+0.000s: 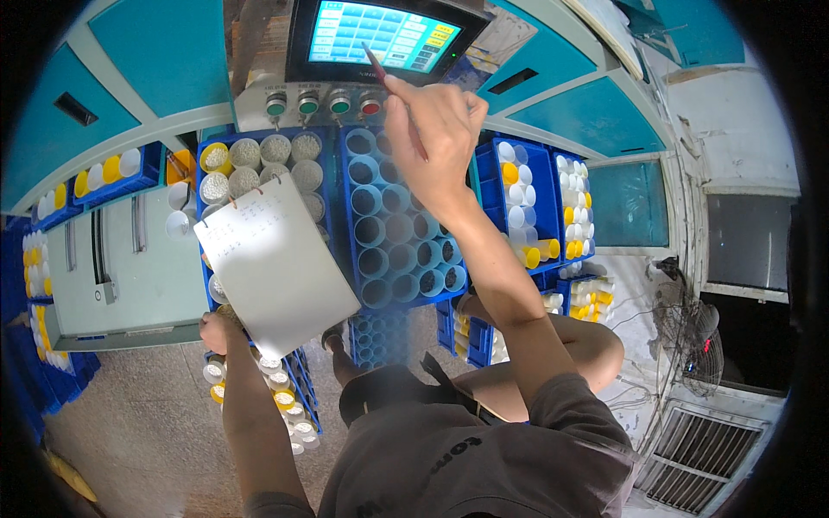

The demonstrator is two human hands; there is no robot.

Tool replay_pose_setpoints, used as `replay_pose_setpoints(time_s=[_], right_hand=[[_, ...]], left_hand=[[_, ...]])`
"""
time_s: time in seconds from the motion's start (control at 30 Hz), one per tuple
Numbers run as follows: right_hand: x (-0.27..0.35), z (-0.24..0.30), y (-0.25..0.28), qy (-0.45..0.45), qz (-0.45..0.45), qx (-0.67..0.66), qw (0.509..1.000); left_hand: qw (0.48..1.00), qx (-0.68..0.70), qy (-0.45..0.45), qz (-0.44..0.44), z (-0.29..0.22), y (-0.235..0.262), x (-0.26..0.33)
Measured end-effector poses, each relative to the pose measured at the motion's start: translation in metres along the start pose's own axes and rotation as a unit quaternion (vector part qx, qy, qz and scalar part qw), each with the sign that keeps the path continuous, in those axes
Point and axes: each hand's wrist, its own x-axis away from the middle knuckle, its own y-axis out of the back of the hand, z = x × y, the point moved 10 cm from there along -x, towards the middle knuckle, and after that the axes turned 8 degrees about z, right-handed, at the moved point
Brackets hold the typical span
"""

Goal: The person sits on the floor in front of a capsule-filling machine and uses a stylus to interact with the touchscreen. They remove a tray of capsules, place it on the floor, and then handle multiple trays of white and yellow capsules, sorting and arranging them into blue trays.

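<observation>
My right hand (432,142) is closed round a slim dark-red pen (377,67), its tip over the lit touchscreen (380,34); I cannot tell whether it touches the glass. Below and left, a notepad (289,276) with ring binding and some handwriting lies tilted over a blue crate (205,285) of cups filled with pale pellets (275,149). My left hand (223,332) is curled at that crate's near left corner, beside a cup; its grip is partly hidden. Right of the notepad stands another blue crate (342,216) of translucent cups (370,230), some holding dark pellets.
Green buttons (308,104) and a red button (370,105) sit under the screen. More crates of white and yellow cups (516,190) stand at the right and by my legs. A pale metal table (164,285) is at left, a fan (695,337) far right.
</observation>
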Motion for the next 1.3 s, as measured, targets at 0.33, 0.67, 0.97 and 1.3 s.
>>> replay_pose_setpoints(time_s=[0.33, 0.67, 0.97, 1.3], right_hand=[[0.012, -0.004, 0.003, -0.026, 0.023, 0.001, 0.999], [0.007, 0.022, -0.023, 0.036, 0.050, -0.028, 0.998], [0.021, 0.020, -0.019, 0.019, 0.052, -0.040, 0.998], [0.028, 0.015, -0.022, 0.000, 0.078, -0.043, 0.996]], left_hand=[[0.999, 0.035, 0.000, 0.025, -0.004, 0.005, 0.009], [0.999, 0.038, -0.007, 0.013, -0.003, 0.002, 0.005], [1.000, 0.002, 0.017, -0.024, 0.008, -0.003, -0.005], [0.999, 0.027, 0.006, -0.045, -0.005, 0.011, 0.011]])
